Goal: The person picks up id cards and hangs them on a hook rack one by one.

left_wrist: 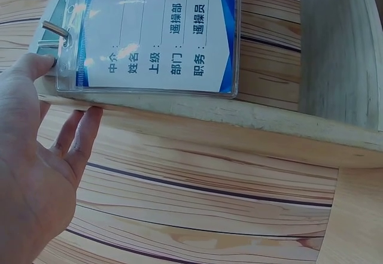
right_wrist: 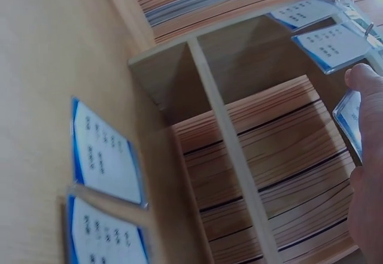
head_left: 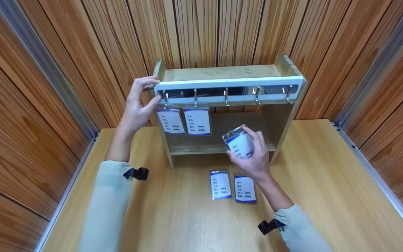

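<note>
My left hand (head_left: pixel 136 110) grips the left end of the white hook rail (head_left: pixel 229 83) on the front of a wooden shelf (head_left: pixel 219 72). In the left wrist view its thumb lies in front, and other fingers reach behind the side panel. A clear-sleeved ID badge (head_left: pixel 171 122) hangs at the leftmost hook, with a second badge (head_left: pixel 197 122) beside it. My right hand (head_left: pixel 256 159) holds another badge (head_left: pixel 240 144) tilted between thumb and fingers, in front of the shelf opening and below the rail. The right wrist view shows only part of this held badge (right_wrist: pixel 349 120).
Two more badges, a left one (head_left: pixel 220 184) and a right one (head_left: pixel 245 189), lie face up on the wooden table (head_left: pixel 173 210) before the shelf. Several metal hooks line the rail. Wood-panelled walls (head_left: pixel 198 31) stand behind and at both sides.
</note>
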`<state>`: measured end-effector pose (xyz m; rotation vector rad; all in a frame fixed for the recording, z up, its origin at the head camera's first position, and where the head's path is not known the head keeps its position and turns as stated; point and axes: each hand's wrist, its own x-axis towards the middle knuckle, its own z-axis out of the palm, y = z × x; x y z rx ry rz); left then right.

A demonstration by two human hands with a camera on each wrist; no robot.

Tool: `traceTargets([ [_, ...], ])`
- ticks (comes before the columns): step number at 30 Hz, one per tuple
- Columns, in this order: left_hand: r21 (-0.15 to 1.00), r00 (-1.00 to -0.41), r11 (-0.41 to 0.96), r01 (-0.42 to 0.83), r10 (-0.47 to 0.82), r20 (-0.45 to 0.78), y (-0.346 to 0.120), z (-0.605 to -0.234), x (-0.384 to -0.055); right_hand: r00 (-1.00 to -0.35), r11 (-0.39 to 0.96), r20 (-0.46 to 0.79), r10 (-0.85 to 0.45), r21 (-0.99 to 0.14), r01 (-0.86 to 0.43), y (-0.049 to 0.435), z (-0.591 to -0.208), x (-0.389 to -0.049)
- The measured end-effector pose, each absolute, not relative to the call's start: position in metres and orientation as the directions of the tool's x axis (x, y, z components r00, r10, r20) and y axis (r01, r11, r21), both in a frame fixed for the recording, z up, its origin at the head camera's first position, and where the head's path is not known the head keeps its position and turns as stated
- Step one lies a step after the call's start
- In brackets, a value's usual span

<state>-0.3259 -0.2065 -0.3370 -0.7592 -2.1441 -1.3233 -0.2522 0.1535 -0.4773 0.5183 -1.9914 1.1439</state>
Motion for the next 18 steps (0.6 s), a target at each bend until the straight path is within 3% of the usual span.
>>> traceTargets([
  [9, 0.646, -0.731, 0.362, 0.672, 0.181, 0.658, -0.206, -0.336, -0.326, -0.551, 0.474, 0.832, 0.057, -0.508, -0.719, 0.141, -0.459, -0.258],
  [18, 0.658, -0.741, 0.363, 0.66, 0.169, 0.65, -0.204, -0.336, -0.324, -0.532, 0.446, 0.844, 0.061, -0.5, -0.742, 0.131, -0.439, -0.259],
])
